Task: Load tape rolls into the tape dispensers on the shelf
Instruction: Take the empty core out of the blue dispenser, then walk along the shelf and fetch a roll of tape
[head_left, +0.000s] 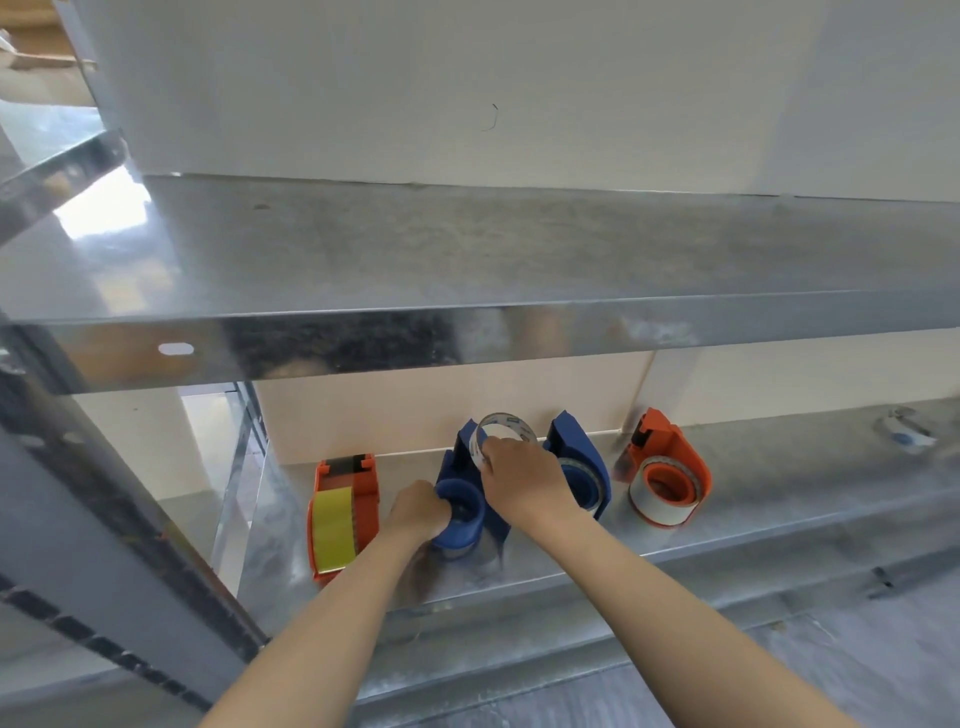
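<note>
On the lower metal shelf (779, 499) stand several tape dispensers in a row. My left hand (418, 506) grips the round hub end of a blue dispenser (457, 499) with no roll on its hub. Just above that dispenser, my right hand (524, 475) pinches a clear tape roll (501, 428). To the left lies an orange dispenser (340, 512) with yellow tape. On the right are a second blue dispenser (579, 467) and an orange dispenser (667, 478), each with a roll on its hub.
An upper metal shelf (467, 270) overhangs the row, and its front lip (467, 343) hangs close above the dispensers. A slanted steel upright (104, 519) stands at the left. A small white and blue object (906, 434) lies far right on the lower shelf.
</note>
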